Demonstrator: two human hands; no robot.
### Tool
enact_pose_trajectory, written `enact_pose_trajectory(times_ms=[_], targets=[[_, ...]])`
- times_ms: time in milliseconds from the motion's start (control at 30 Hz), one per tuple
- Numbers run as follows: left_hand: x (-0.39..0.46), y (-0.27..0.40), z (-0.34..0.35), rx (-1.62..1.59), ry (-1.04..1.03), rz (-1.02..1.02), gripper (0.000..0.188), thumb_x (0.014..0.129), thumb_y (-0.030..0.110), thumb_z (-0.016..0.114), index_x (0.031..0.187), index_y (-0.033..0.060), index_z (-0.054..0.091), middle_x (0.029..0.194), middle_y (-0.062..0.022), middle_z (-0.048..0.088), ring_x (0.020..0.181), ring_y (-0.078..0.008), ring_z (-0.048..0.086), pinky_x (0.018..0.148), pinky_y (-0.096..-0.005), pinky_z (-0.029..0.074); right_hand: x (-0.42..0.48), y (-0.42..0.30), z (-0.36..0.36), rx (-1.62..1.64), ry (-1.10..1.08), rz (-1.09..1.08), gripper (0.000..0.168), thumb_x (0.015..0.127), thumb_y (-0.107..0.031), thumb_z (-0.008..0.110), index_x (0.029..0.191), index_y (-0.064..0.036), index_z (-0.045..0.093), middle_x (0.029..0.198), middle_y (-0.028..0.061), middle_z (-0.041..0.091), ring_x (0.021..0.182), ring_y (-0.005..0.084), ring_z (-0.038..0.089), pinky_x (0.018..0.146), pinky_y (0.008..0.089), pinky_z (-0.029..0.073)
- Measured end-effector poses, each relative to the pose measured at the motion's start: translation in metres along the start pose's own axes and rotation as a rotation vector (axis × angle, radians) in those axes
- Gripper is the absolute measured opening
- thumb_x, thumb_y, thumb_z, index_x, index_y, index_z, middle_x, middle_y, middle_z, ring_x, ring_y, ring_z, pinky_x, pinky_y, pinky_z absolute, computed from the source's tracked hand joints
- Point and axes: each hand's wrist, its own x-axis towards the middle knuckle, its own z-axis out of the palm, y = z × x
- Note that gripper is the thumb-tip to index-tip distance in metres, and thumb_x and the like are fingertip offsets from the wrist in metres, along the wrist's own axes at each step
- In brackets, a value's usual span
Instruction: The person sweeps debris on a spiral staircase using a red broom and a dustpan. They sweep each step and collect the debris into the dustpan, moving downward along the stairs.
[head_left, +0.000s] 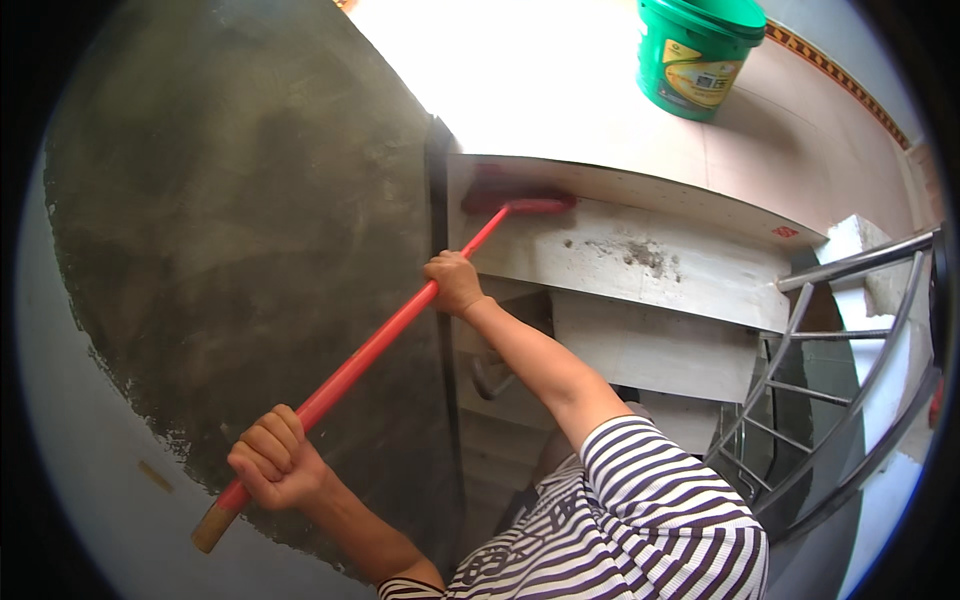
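My left hand (277, 459) is closed around the lower part of a long red handle (367, 356), close to its bare, brownish end. Farther up the same handle, my right hand (454, 283) grips it. The far end of the handle joins a red broom head (536, 204), which rests on a pale stair step (622, 251) against the riser above. Loose grey debris (649, 256) lies on that step, to the right of the broom head. The bristles are dark and blurred.
A green plastic bucket (697, 64) stands on the pale landing (750, 142) above. Along the left runs a wall with dark grey plaster (247, 225). A metal stair railing (810, 386) borders the steps at the right. Lower steps (652, 345) descend beneath me.
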Motion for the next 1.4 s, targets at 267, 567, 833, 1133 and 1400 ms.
enact_pose_trajectory(times_ms=[267,567,833,1133,1400], targets=[[0.002,0.051,0.028,-0.166,-0.398,0.012,0.046,0.091,0.035,0.061,0.057,0.0126,0.038,0.043,0.0048,0.031,0.037,-0.0069,0.027,0.041,-0.0228,0.019,-0.028,-0.03,-0.083,0.061,-0.292,-0.038,0.013,0.061,-0.022,0.067,0.059,-0.011,0.061,0.066,0.0089,0.062,0.072,0.0296,0.062,0.068,0.0398,0.048],[0.053,0.004,0.123,-0.109,-0.405,0.198,0.029,0.081,0.018,0.055,0.058,0.0103,0.04,0.046,0.002,0.034,0.041,-0.0102,0.033,0.043,-0.0267,0.023,0.033,-0.102,-0.152,0.513,0.198,-0.234,0.035,0.076,-0.022,0.072,0.061,-0.005,0.046,0.06,0.0125,0.05,0.056,0.0333,0.053,0.051,0.0396,0.04],[0.007,-0.141,0.192,-0.044,-0.593,-0.583,0.091,0.071,0.025,0.077,0.146,0.0066,0.027,0.135,-0.0143,0.044,0.124,-0.0245,0.045,0.106,-0.04,0.034,0.031,-0.036,-0.269,0.67,0.199,-0.057,0.018,0.081,-0.017,0.062,0.071,-0.003,0.058,0.055,0.0045,0.054,0.05,0.0123,0.053,0.046,0.0295,0.043],[-0.129,-0.268,0.301,0.449,-0.661,-0.298,0.024,0.082,0.005,0.066,0.105,0.0044,0.058,0.097,-0.013,0.062,0.095,-0.0295,0.058,0.083,-0.0374,0.047,-0.075,-0.005,-0.406,0.779,0.141,0.141,0.031,0.088,0.0,0.047,0.06,-0.007,0.036,0.053,-0.0027,0.035,0.048,0.0062,0.032,0.046,0.0252,0.028],[-0.148,-0.219,0.344,0.448,-0.779,-0.113,0.042,0.077,0.001,0.066,0.116,0.0087,0.052,0.1,-0.0134,0.058,0.098,-0.0326,0.053,0.085,-0.041,0.044,-0.107,-0.056,-0.458,0.719,0.532,-0.034,0.028,0.085,-0.006,0.049,0.06,-0.008,0.035,0.05,0.0002,0.036,0.044,0.0104,0.032,0.043,0.0262,0.028]])
